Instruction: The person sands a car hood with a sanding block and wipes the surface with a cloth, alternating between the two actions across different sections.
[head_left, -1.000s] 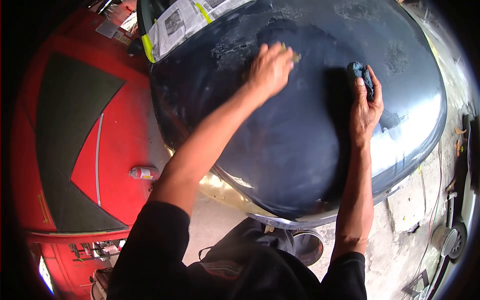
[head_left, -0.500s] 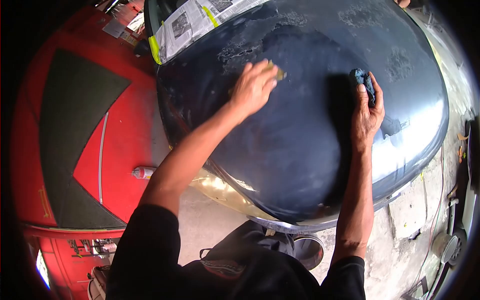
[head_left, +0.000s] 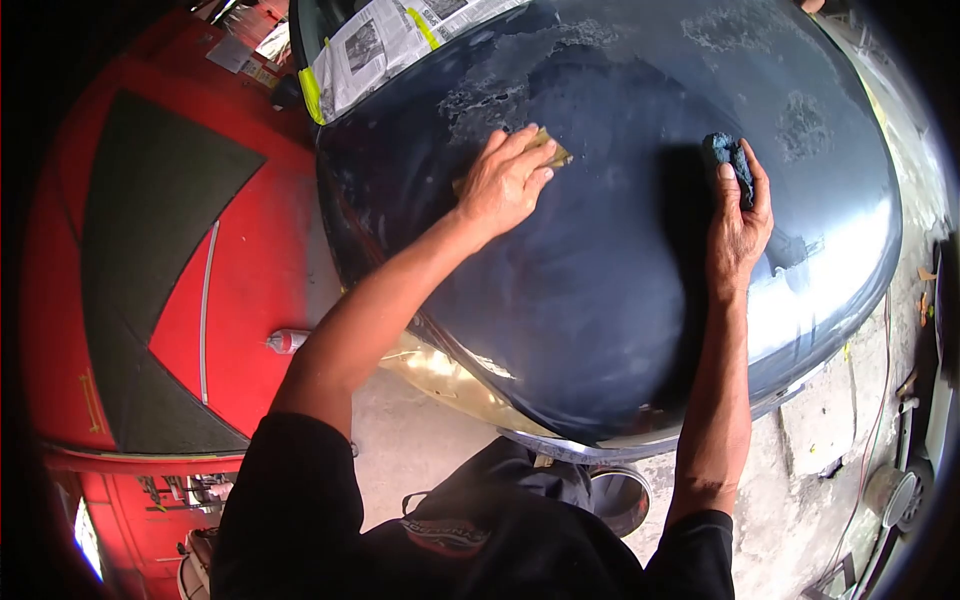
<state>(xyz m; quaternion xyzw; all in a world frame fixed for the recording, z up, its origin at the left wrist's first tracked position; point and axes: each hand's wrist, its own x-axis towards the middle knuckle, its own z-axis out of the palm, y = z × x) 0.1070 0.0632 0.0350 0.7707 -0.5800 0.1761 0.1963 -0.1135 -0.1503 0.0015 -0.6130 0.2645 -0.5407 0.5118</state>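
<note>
My left hand (head_left: 505,182) lies over a yellowish-brown piece of sandpaper (head_left: 552,150), pressing it flat on the dark car hood (head_left: 590,270). An edge of the sandpaper sticks out past the fingertips; most of it is hidden under the palm. Farther right, my right hand (head_left: 740,215) grips a crumpled dark blue cloth (head_left: 728,160) between thumb and fingers, close over the hood and casting a long shadow. Whitish, patchy wet-looking marks (head_left: 490,100) spread across the hood beyond the left hand.
Newspaper (head_left: 375,55) held by yellow-green tape covers the area at the hood's upper left. To the left stands a red car panel (head_left: 240,270) with a dark triangular area and a bottle (head_left: 287,341) on it. A round dark container (head_left: 620,500) sits below the hood's front edge.
My left hand has shifted very slightly, its blur is gone and more of the sandpaper shows. My right hand keeps its hold on the cloth, almost in place.
</note>
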